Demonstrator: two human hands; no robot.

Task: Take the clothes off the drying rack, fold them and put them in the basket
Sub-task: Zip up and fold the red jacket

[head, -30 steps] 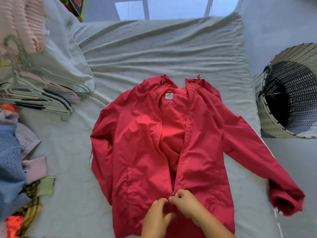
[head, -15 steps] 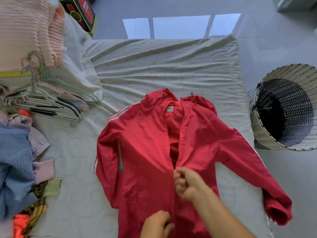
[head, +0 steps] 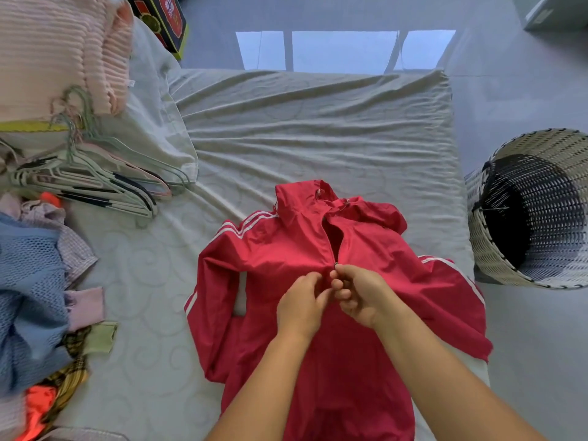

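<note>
Pinching the zip [head: 335, 265] of the red jacket [head: 270, 272] with our left hand [head: 299, 303] and right hand [head: 362, 294], we judge it light, slippery; grip shoulders [head: 251, 227], 12 o'clock.

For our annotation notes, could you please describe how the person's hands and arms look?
Both the left hand and the right hand are bare: no gloves, rings, watch or bracelet can be seen. The forearms are uncovered too, with no sleeve showing down to the picture's lower edge.
</note>
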